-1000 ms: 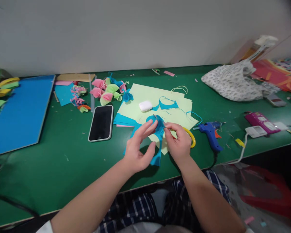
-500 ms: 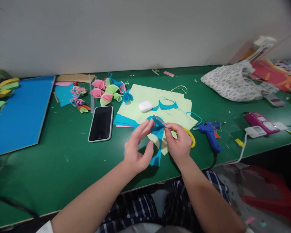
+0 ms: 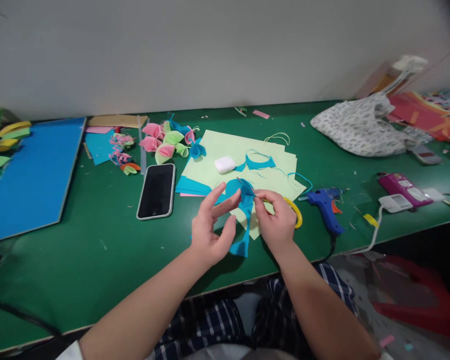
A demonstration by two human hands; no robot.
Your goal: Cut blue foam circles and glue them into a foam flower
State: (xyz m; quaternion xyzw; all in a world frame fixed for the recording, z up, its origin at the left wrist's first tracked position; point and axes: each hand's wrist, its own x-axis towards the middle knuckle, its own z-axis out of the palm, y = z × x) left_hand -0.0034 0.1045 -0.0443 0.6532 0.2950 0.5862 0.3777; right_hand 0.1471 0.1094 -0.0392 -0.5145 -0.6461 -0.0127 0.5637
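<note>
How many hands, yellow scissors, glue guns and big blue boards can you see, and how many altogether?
Hands: 2 (left hand, right hand)
Yellow-handled scissors: 1 pair
Glue gun: 1
Big blue board: 1
Total: 5

Dark-screened phone, patterned pale bag, white charger touching purple power strip

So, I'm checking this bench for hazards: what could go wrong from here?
The thin blue piece pinched in the right hand might crease or slip. The blue glue gun lies close to that hand, so a sideways move could knock it; whether it is hot doesn't show.
</note>
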